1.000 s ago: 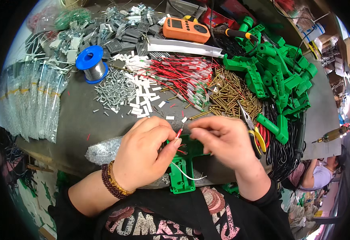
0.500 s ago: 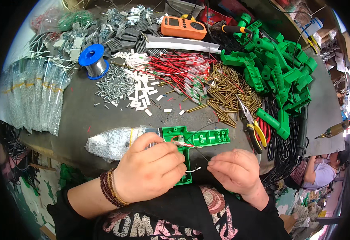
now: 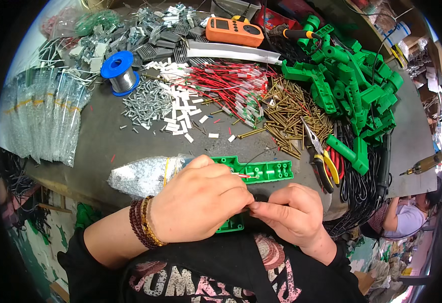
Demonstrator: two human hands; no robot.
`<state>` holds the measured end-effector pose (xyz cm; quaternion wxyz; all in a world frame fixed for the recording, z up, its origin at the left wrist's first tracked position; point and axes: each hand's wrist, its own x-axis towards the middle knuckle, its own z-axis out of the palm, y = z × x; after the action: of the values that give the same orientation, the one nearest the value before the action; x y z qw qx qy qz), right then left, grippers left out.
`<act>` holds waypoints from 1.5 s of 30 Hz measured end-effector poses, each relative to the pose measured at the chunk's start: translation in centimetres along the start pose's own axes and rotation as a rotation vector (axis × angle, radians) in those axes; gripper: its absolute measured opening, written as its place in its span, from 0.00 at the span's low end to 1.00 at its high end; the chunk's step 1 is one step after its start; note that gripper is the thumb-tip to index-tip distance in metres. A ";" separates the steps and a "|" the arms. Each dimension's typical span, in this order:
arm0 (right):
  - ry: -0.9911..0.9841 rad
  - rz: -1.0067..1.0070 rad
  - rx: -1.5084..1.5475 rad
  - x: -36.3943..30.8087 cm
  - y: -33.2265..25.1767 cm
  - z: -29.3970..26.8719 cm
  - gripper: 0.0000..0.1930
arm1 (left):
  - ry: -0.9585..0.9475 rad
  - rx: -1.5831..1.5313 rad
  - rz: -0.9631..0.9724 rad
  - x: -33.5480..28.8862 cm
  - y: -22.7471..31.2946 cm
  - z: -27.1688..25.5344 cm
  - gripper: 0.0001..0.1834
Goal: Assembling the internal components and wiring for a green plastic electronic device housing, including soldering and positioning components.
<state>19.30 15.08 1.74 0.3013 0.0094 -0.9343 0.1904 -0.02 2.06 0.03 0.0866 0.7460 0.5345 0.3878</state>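
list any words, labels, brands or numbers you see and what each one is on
Black top: large white and pink lettering across the front, partly lost in folds; I won't copy it out.
Orange device with a screen: any markings are too small to read.
Green casing: no lettering I can make out on the part not covered by the hands.
Blue spool: no readable text.

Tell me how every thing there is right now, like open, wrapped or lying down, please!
Green casing: open, hollow side up, partly covered.
Left hand: fingers curled over the casing, grip hidden.
Right hand: thumb and finger pinched; can't tell if holding anything.
Wrapped piece: in bubble wrap, yellow band round it.
Pliers: lying down, handles apart.
Wire spool: standing on end.
Orange meter: lying face up.
Red wires: heaped together.
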 end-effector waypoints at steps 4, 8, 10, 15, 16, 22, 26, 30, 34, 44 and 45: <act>0.015 0.066 -0.009 -0.3 0.3 0.2 0.13 | 0.006 0.002 0.010 0.1 -0.3 -0.1 0.08; -0.048 0.118 0.026 0.0 0.2 0.1 0.12 | 0.036 0.020 0.028 0.0 -0.5 0.2 0.07; -0.179 0.264 0.198 0.1 0.1 -0.2 0.10 | 0.048 0.086 0.052 0.0 -0.4 0.2 0.07; -0.240 0.514 0.448 -0.1 0.0 -0.1 0.07 | 0.092 0.306 0.147 0.1 0.0 0.6 0.06; -0.243 0.571 0.497 -0.1 0.1 0.0 0.06 | 0.090 0.423 0.222 0.0 0.1 0.7 0.05; -0.261 0.509 0.456 -0.1 -0.4 -0.3 0.05 | -0.011 0.389 0.090 1.0 1.1 0.3 0.06; -0.273 0.684 0.570 -0.3 -0.6 -0.5 0.05 | 0.013 0.409 0.086 1.1 0.7 1.1 0.08; -0.296 0.878 0.737 -0.4 -0.6 -0.4 0.05 | 0.068 0.384 0.064 1.4 0.6 1.7 0.10; -0.261 1.278 1.333 -0.7 0.1 -0.9 0.08 | 0.163 0.424 0.152 0.7 0.6 2.3 0.13; -0.297 0.343 0.188 -3.1 1.2 -2.5 0.08 | 0.234 0.283 0.087 0.6 0.1 2.7 0.11; -0.234 0.361 0.100 -2.6 0.3 -2.2 0.09 | 0.208 0.286 0.080 0.7 0.3 2.5 0.10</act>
<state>22.64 15.86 1.75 0.1509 -0.1209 -0.9388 0.2850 1.95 3.24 -1.17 -0.0916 0.7273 0.5602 0.3859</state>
